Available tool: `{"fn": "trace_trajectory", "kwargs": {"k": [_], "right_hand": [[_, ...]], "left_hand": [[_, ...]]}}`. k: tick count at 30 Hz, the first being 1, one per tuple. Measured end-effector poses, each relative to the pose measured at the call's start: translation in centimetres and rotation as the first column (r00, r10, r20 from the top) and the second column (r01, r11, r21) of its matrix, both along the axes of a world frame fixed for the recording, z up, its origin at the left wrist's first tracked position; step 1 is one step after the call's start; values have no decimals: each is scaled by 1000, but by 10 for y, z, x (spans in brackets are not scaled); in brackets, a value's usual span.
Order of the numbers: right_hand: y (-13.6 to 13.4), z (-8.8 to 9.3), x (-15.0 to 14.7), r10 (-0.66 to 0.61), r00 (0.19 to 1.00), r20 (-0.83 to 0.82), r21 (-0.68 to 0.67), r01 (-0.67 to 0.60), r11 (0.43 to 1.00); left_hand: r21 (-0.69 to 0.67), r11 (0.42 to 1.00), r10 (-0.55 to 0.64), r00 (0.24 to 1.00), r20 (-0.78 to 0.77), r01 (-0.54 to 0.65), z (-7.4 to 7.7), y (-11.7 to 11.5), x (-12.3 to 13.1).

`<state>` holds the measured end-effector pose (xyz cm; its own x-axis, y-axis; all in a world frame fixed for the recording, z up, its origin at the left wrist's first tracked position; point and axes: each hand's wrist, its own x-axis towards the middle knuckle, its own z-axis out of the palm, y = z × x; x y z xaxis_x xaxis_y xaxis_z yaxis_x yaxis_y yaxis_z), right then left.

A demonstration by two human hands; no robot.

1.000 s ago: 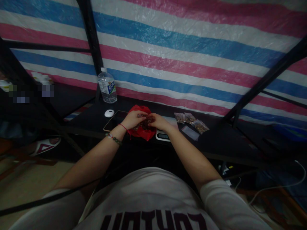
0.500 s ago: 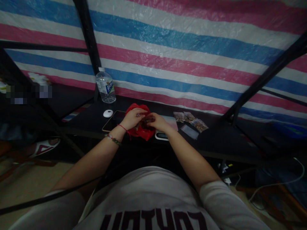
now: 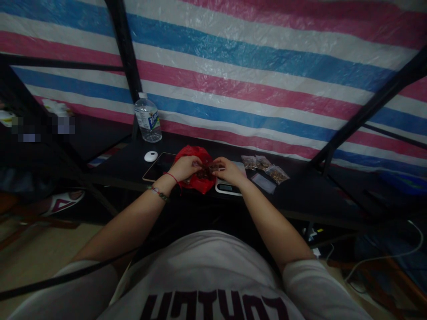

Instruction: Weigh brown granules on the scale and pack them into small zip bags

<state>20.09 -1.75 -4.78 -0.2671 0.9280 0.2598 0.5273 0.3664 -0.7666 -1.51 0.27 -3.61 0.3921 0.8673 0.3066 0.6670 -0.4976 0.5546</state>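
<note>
A crumpled red plastic bag lies open on the black table, with small dark brown pieces in it. My left hand is over the bag's left side, its fingers pinched together; what they hold is too small to make out. At the bag's right edge, my right hand is closed around a small brownish clump, which blurs into the pieces behind it. Partly under my right hand sits a white kitchen scale with a display along its front.
Several small clear bags of brown pieces lie right of the scale, beside flat clear bags. Leftward are a tablet, a white mouse and a plastic bottle. Black frame posts stand before a striped sheet.
My right hand has moved right, out of the red bag's middle to its edge, with a brownish clump at the fingertips. My left hand has shifted slightly downward.
</note>
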Motion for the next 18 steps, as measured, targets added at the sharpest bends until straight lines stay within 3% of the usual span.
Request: {"fn": "trace_trajectory", "kwargs": {"k": [4, 10, 18], "right_hand": [[-7, 1, 3, -51, 993, 111, 76, 43, 996], [-15, 3, -8, -27, 999, 40, 45, 26, 999], [-15, 6, 9, -123, 992, 1, 43, 123, 991]], "left_hand": [[57, 997, -51, 995, 83, 46, 10, -7, 10], [110, 979, -178, 983, 37, 173, 18, -18, 26], [111, 993, -59, 990, 129, 45, 17, -13, 9]]}}
